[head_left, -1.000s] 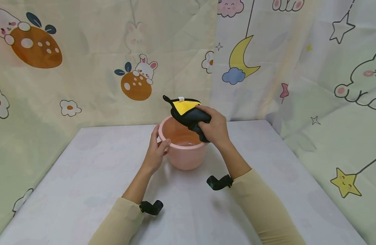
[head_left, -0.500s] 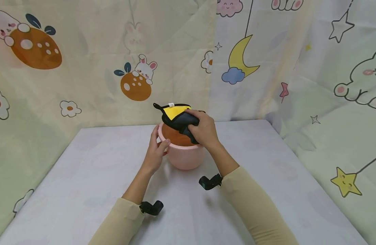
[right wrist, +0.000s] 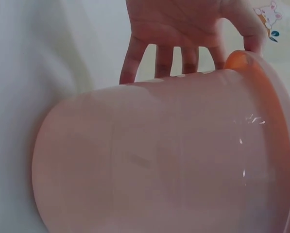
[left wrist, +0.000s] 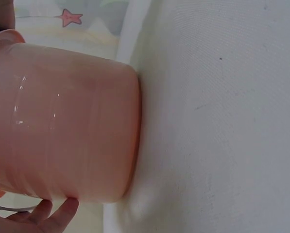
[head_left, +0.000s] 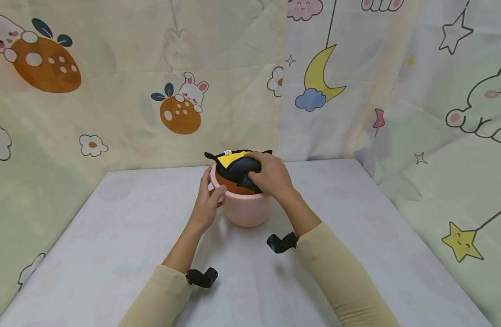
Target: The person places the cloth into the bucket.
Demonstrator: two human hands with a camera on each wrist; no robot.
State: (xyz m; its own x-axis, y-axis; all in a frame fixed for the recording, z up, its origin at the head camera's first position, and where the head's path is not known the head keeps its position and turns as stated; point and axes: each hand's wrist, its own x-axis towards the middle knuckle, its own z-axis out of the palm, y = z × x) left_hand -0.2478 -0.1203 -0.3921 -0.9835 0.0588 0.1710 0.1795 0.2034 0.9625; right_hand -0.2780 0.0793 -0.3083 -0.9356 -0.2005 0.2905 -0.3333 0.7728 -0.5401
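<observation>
A pink bucket [head_left: 247,211] stands upright on the table, its rim facing up. At its left side my left hand [head_left: 205,202] holds it, with the thumb by the rim and the fingers spread along the outer wall, as the right wrist view shows. My right hand [head_left: 271,176] grips a soft black item [head_left: 236,171] with a yellow inside, a small white tag and a loop at one end. That item lies across the bucket's mouth, its lower part inside the rim. My right palm and most of what it grips are hidden.
A white cloth covers the table [head_left: 144,236]. Behind it and to the sides hang printed curtains [head_left: 124,91] with rabbits, stars and a moon. On each wrist sits a small black camera [head_left: 202,277].
My right hand has carried the black and yellow item left, then down into the bucket's mouth. My left hand and the bucket have stayed in place.
</observation>
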